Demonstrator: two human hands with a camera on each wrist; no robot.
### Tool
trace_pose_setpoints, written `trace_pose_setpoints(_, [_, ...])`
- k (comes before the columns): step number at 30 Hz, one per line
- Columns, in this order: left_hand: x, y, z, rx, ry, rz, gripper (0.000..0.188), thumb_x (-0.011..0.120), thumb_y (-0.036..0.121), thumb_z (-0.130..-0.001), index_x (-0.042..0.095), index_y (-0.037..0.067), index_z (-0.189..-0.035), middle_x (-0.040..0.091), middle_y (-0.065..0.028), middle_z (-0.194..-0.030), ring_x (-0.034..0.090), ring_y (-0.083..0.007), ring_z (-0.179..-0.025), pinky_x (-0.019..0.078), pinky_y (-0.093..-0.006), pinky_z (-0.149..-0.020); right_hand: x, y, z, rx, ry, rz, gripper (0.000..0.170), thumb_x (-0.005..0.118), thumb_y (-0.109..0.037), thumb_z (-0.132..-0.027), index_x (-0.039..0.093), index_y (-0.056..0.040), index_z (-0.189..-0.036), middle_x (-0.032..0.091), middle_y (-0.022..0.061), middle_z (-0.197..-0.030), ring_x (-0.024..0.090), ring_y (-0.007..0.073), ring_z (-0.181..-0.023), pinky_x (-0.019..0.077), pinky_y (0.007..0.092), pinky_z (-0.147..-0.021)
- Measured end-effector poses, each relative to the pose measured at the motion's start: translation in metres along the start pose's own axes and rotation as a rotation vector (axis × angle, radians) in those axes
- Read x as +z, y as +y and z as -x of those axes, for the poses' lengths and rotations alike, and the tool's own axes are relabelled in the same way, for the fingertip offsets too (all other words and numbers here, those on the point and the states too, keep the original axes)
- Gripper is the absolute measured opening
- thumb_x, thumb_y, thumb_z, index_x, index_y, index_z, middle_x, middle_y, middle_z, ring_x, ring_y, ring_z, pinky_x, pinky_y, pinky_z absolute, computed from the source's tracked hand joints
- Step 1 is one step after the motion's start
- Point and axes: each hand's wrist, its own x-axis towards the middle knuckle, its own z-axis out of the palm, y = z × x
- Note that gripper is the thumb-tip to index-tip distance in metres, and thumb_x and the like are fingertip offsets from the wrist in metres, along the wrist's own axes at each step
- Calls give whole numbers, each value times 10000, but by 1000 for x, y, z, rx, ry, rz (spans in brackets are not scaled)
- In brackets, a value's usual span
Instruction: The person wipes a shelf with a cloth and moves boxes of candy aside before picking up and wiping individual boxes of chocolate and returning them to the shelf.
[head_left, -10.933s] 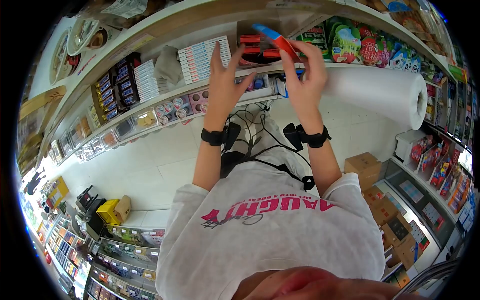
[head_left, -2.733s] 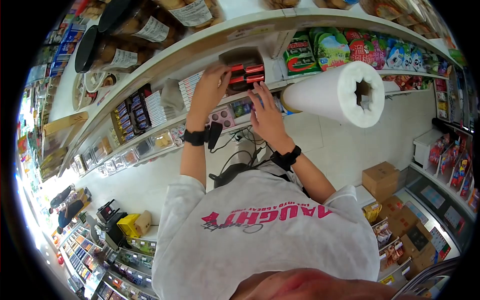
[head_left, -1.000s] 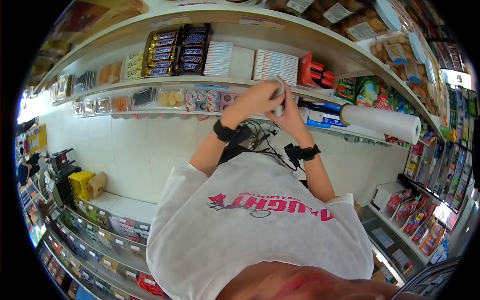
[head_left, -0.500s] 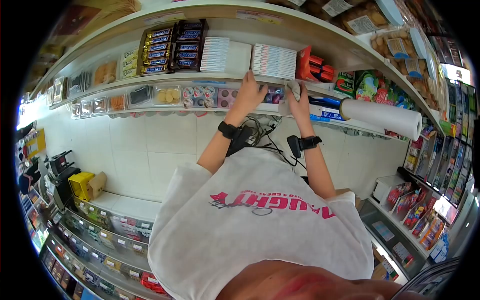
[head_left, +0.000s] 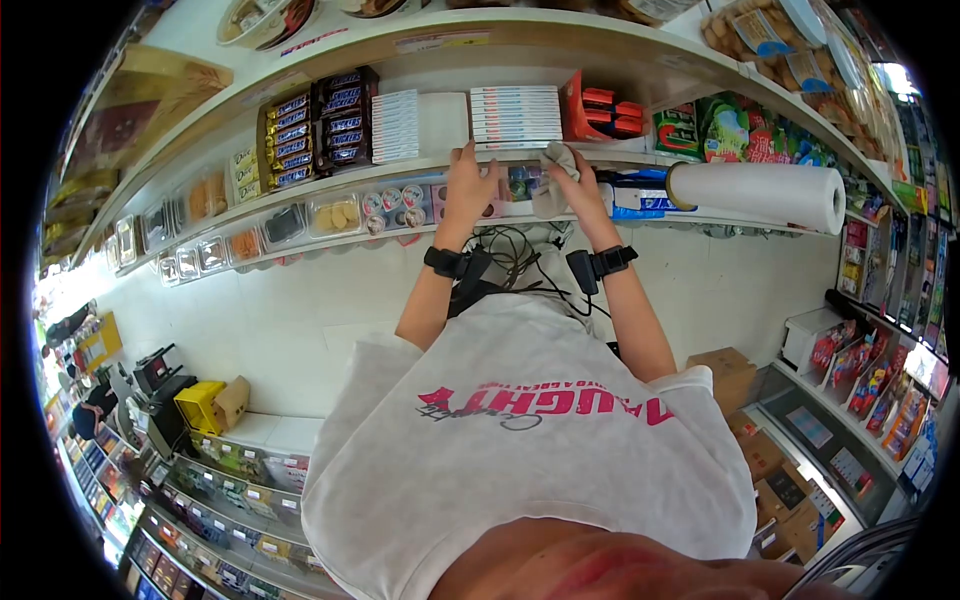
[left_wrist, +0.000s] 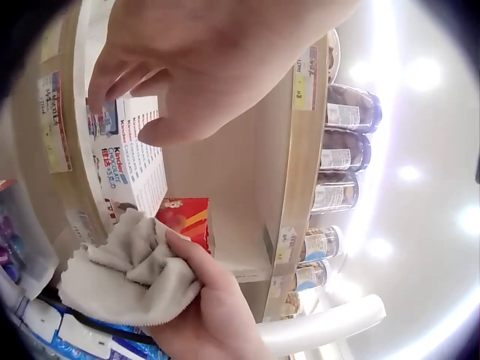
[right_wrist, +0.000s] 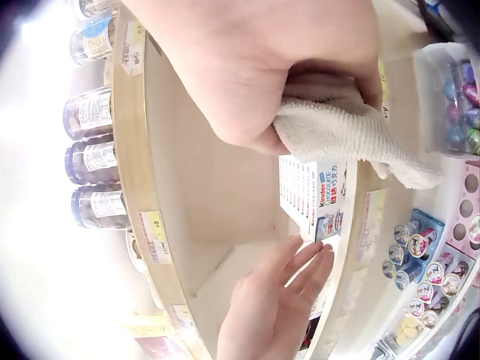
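Cloth [left_wrist: 124,274] pinched in right hand's [head_left: 587,208] curled fingers | left hand [head_left: 466,192], fingers together, thumb apart, touches Kinder boxes [head_left: 515,115] at shelf's [head_left: 620,157] front edge

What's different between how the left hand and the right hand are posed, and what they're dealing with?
The left hand has its fingers extended at the stacked Kinder boxes; the right hand curls round a pale cloth. The left hand holds nothing, while the right hand's cloth hangs loosely crumpled. Both wear dark wrist straps.
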Motion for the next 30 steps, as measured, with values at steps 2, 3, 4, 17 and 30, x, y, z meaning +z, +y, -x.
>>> trace_pose_setpoints(2, [2,1,0,25,12,-64,578,695,183,-919,527,-128,-1377,598,-336,-1210,632,-467,-1100,561,-470,-882,-1,4,-1,-12,7,-56,686,721,-304,-932,487,14,-1493,648,157,-1354,603,238,-1240,447,334,-1064])
trace_pose_setpoints(3, [6,-4,-1,83,43,-115,574,692,181,-920,527,-130,-1373,600,-336,-1192,632,-478,-1080,556,-478,-888,-1,6,-1,-20,10,-83,705,729,-320,-921,487,24,-1487,660,175,-1337,616,255,-1231,457,347,-1058])
trace_pose_setpoints(4, [11,-11,-1,139,75,-163,570,690,178,-920,528,-132,-1369,602,-335,-1175,633,-489,-1061,551,-486,-894,0,9,-3,-20,24,-93,718,730,-323,-923,473,22,-1499,650,175,-1352,608,255,-1244,452,345,-1064])
trace_pose_setpoints(17, [4,5,4,140,66,-108,569,706,137,-893,530,-129,-1363,640,-312,-1167,617,-493,-1077,516,-506,-932,2,-20,12,-11,2,-52,700,720,-303,-942,459,16,-1508,630,162,-1372,590,240,-1254,440,336,-1073])
trace_pose_setpoints(30, [-89,63,12,142,-152,204,256,714,247,-982,691,23,-1102,591,-78,-801,471,-134,-698,422,-313,-654,-12,-117,60,-139,339,-104,636,649,-446,-1020,520,13,-1441,652,125,-1318,621,188,-1150,481,309,-993])
